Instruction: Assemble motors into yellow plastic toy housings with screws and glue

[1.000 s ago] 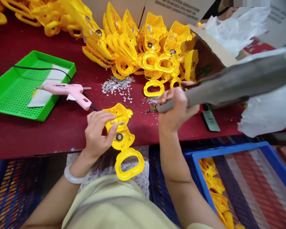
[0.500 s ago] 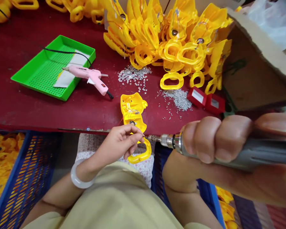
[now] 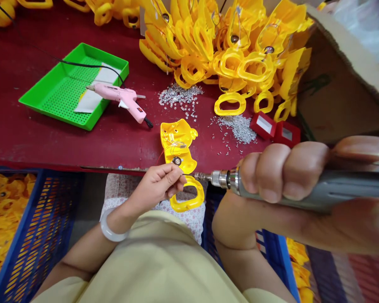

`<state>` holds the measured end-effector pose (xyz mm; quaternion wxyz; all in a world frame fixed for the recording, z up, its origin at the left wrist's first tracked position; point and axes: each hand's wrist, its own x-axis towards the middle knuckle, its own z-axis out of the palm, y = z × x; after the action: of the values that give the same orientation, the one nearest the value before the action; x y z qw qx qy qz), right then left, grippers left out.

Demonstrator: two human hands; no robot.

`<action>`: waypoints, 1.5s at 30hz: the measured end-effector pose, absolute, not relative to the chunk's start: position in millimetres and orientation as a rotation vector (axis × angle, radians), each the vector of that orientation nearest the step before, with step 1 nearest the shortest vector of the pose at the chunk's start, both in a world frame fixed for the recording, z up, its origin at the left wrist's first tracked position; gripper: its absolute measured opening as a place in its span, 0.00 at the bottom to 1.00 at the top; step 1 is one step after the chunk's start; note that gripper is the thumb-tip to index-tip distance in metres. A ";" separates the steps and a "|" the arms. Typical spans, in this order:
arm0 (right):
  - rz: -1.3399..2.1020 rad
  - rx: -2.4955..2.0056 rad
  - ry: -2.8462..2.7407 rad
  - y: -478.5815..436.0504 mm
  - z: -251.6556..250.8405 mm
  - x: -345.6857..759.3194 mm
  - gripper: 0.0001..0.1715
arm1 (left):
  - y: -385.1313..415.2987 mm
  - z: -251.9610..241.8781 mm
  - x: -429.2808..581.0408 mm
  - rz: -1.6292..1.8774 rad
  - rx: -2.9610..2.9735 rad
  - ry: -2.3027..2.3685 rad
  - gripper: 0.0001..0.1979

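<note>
My right hand (image 3: 284,168) is wrapped around a grey electric screwdriver (image 3: 334,185), held level with its metal chuck pointing left. A thin dark bit (image 3: 188,174) runs from the chuck to the fingertips of my left hand (image 3: 164,183). Thumb and forefinger of that hand are pinched at the bit's tip; whatever they hold there is too small to make out. Just beyond the fingers lies a yellow plastic shell half (image 3: 178,134) at the table's front edge, inner side up, with thin wires and a round metal part. Its loop handle (image 3: 188,205) juts over the edge above my lap.
Behind are loose screws (image 3: 240,128), small clear pieces (image 3: 178,94), red blocks (image 3: 262,125) and piled yellow shells (image 3: 230,63). A pink glue gun (image 3: 120,97) leans on a green tray (image 3: 88,122). A cardboard box (image 3: 328,84) stands right; a blue crate (image 3: 41,227) sits lower left.
My left hand has shifted slightly left relative to the shell, uncovering more of the loop handle and the bit. The screwdriver has moved a little up in view.
</note>
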<state>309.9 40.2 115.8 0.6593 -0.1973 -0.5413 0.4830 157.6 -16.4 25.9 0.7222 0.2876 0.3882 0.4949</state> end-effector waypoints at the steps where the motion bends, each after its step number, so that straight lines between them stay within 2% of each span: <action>1: 1.102 -0.428 -1.221 40.0 115.7 308.2 0.12 | -16.8 25.2 157.2 1.092 0.650 0.853 0.22; 9: 1.127 -0.414 -1.228 41.9 114.7 304.8 0.11 | -14.1 23.1 155.7 1.065 0.738 0.892 0.23; 15: 1.113 -0.382 -1.221 47.0 108.7 307.0 0.12 | -14.8 26.6 159.7 1.166 0.848 0.952 0.19; 20: 1.058 -0.449 -1.188 43.7 111.0 321.3 0.12 | -1.3 36.5 143.7 1.400 1.570 1.443 0.14; 22: 1.021 -0.486 -1.165 43.3 110.9 328.0 0.12 | 13.4 41.5 135.9 1.294 1.976 1.592 0.13; 24: 1.019 -0.492 -1.165 44.4 109.6 333.0 0.12 | 30.4 45.0 131.8 1.040 2.265 1.695 0.12; 27: 1.048 -0.442 -1.171 47.2 106.7 336.1 0.13 | 52.0 45.8 132.8 0.685 2.443 1.784 0.10; 30: 1.049 -0.428 -1.142 49.7 105.3 334.1 0.12 | 63.7 41.5 135.2 0.554 2.510 1.786 0.03; 33: 1.031 -0.428 -1.137 55.1 107.2 328.0 0.12 | 68.1 34.1 133.6 0.626 2.535 1.771 0.04; 38: 0.892 -0.464 -1.177 75.6 115.9 306.4 0.04 | 71.8 21.7 130.2 0.904 2.425 1.807 0.05; 45: 0.905 -0.434 -1.053 103.3 112.3 269.9 0.09 | 72.6 19.9 128.0 1.002 2.452 1.789 0.06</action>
<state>269.9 103.3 112.3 0.7469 -0.1986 -0.4814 0.4135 128.0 72.6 19.9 -0.0272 0.7668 0.5595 0.3134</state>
